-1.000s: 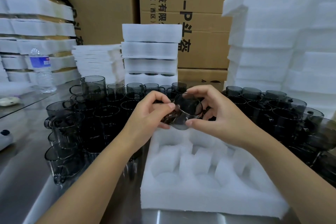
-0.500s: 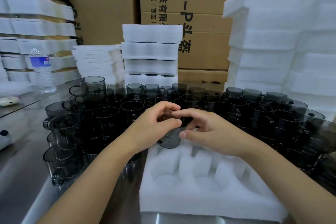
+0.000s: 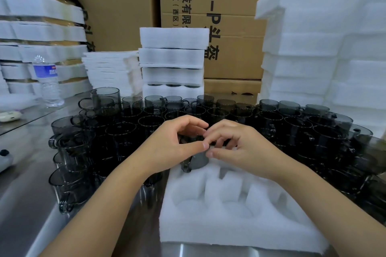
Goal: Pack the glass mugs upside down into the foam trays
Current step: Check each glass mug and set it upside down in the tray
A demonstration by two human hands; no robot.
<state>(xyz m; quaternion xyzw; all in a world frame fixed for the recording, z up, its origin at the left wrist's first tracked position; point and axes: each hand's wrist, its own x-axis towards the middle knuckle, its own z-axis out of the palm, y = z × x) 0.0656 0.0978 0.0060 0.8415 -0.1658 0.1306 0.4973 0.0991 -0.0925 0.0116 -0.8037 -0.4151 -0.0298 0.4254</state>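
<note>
A white foam tray (image 3: 236, 217) with several round pockets lies in front of me. A smoky glass mug (image 3: 197, 159) sits upside down in its far-left pocket, its handle pointing toward me on the left. My left hand (image 3: 177, 144) and my right hand (image 3: 236, 144) both curl over the mug's upturned base, fingertips and thumbs pinching it from either side. The other pockets of the tray that I can see hold nothing. Several more dark glass mugs (image 3: 117, 131) stand upright in a crowd behind and on both sides of the tray.
Stacks of foam trays (image 3: 173, 58) rise behind the mugs, with a taller foam pile (image 3: 313, 48) at the right and cardboard boxes (image 3: 229, 16) behind. A water bottle (image 3: 47, 81) stands at the left on the steel table (image 3: 23, 183).
Both hands lowered the mug from mid-air, turning it base up, down into the tray's far-left pocket. The fingers have closed in over its base.
</note>
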